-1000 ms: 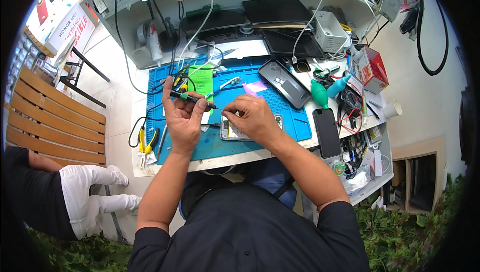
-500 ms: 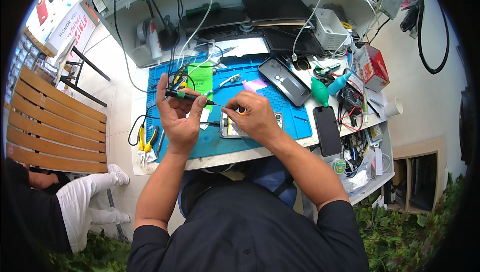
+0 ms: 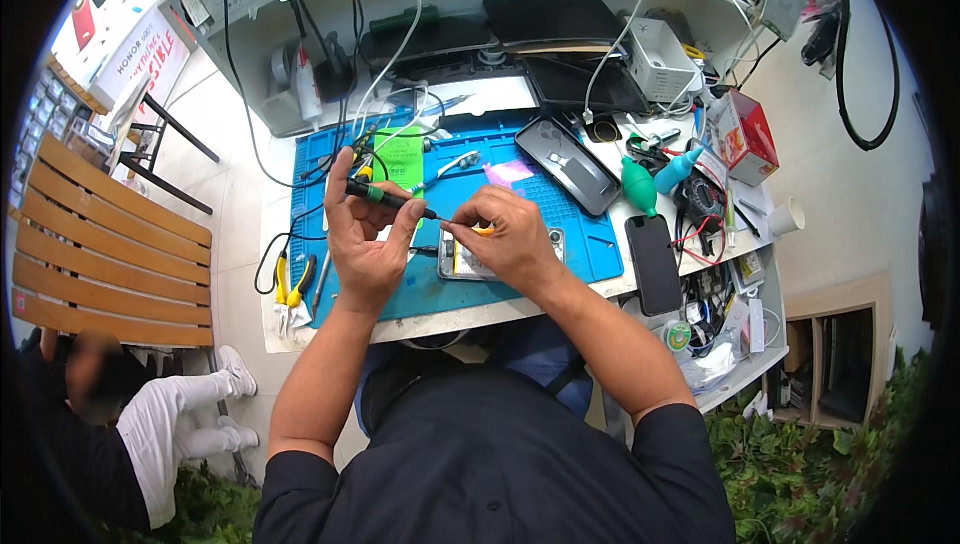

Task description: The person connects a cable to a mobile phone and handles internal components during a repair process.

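Observation:
My left hand is closed on a black and green screwdriver, gripped between thumb and fingers with the index finger pointing up. The shaft points right, and its tip meets the pinched fingertips of my right hand. Something small and orange-yellow shows at those right fingers; what it is I cannot make out. Below my right hand an opened phone lies on the blue work mat, partly covered by the hand.
Yellow-handled pliers lie at the mat's left edge. A toothbrush, a black phone case, a green air blower and a dark phone lie beyond and to the right. A seated person is at the left.
My left hand and the screwdriver have shifted slightly right, its tip now at my right fingertips. The seated person at the left has leaned into view.

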Demonstrator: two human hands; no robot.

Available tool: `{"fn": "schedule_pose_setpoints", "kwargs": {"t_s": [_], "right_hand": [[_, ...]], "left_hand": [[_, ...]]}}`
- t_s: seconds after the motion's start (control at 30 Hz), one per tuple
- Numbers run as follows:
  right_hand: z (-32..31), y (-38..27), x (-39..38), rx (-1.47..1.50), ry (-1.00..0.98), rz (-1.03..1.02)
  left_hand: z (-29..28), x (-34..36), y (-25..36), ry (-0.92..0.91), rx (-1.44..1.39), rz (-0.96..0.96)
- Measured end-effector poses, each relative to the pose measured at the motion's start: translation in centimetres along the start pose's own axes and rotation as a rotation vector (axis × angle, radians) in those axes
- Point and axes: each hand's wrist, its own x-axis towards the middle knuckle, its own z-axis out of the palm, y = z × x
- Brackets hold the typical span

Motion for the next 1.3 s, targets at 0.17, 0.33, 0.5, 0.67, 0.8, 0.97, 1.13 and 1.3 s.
{"fn": "schedule_pose_setpoints", "kwargs": {"t_s": [0.17, 0.33, 0.5, 0.67, 0.8, 0.97, 1.13, 1.3], "right_hand": [[0.3, 0.2, -0.1, -0.033, 0.003, -0.03], [-0.5, -0.3, -0.5, -0.198, -0.072, -0.031], [-2.5, -3.1, -2.5, -0.421, -0.266, -0.022], [-2.9, -4.6, -4.3, -0.478, -0.317, -0.031], [-2.8, -4.8, -5.2, -0.474, -0.338, -0.032], [-2.5, -4.8, -5.8, -0.47, -0.319, -0.018], [-2.2, -4.6, -6.1, -0.489, -0.316, -0.012], [-1.3, -4.8, -5.2, -0.525, -0.222, -0.05]], "left_hand": [[0.0, 0.1, -0.2, -0.066, 0.12, 0.149], [-0.5, 1.7, 0.1, -0.197, 0.247, 0.24], [-0.7, 2.0, -0.9, -0.249, 0.304, 0.155], [-0.3, 1.8, -1.4, -0.277, 0.311, 0.137], [-0.1, 1.7, -1.6, -0.284, 0.324, 0.144], [-0.4, 2.1, -1.3, -0.381, 0.401, 0.173], [-0.6, 6.8, 2.7, -0.695, 0.47, 0.066], [0.6, 10.9, 6.3, -0.957, 0.922, -0.127]]}}
